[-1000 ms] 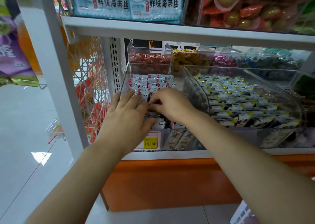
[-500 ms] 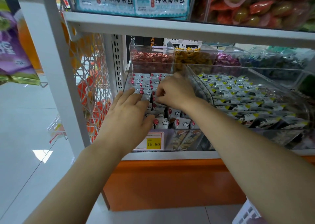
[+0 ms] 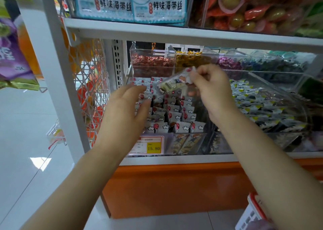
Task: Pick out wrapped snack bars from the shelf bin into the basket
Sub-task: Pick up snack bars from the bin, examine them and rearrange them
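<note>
Slanting down-left, the snack bar (image 3: 172, 83) hangs pinched in the right hand (image 3: 215, 93) grip; left hand (image 3: 125, 111) spread, empty.

Snack bar (image 3: 172, 85) between right fingers (image 3: 203, 73)

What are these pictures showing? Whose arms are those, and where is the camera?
There is no machine here: those are a person's two arms. The camera sits on the person's head and looks down, so you see what they see. They stand at a shop shelf. In front is a clear bin full of small white wrapped snack bars, with a yellow price tag reading 15.80. The right hand pinches a wrapped bar, maybe more than one, in its fingers above the bin. The left hand is open and holds nothing. The white basket with a red rim, at the bottom right, is where the bars go.
</note>
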The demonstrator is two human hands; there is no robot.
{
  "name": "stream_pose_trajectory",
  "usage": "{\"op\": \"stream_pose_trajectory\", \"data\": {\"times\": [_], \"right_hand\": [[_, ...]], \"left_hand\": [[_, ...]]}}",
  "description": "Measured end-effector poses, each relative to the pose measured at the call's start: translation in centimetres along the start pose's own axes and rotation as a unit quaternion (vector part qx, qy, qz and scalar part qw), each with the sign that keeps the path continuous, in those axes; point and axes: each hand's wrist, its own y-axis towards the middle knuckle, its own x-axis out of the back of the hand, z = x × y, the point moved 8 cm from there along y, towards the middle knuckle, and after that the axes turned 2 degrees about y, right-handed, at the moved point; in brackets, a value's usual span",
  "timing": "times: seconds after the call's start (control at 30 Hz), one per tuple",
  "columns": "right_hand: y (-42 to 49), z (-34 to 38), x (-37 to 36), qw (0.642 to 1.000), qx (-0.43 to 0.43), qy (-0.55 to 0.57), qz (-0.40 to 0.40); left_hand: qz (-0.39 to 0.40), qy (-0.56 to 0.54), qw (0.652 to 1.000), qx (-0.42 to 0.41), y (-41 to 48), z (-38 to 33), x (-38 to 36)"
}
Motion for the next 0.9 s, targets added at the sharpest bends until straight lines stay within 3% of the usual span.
{"op": "stream_pose_trajectory", "data": {"times": [0.1, 0.2, 0.27, 0.53, 0.73, 0.9], "right_hand": [[-2.8, -1.5, 1.7, 0.978, -0.106, 0.177, -0.008], [-5.0, -2.5, 1.8, 0.94, -0.174, 0.292, 0.008], [-6.0, -3.0, 1.7, 0.921, -0.201, 0.333, 0.017], [-7.5, -2.9, 0.8, 0.87, -0.219, 0.434, 0.077], [-7.2, -3.6, 1.1, 0.872, -0.223, 0.433, 0.051], [-7.0, -4.2, 1.7, 0.872, -0.238, 0.427, 0.014]], "left_hand": [[0.05, -0.143, 0.984, 0.096, -0.6, 0.3, -1.2], [0.12, -0.356, 0.897, 0.231, -1.9, 0.8, -3.4], [0.135, -0.434, 0.853, 0.258, -2.6, 0.4, -3.8], [0.123, -0.505, 0.8, 0.299, -3.3, 0.6, -3.9], [0.159, -0.531, 0.777, 0.298, -3.4, 0.2, -4.6], [0.196, -0.528, 0.787, 0.252, -3.4, -0.9, -4.5]]}}
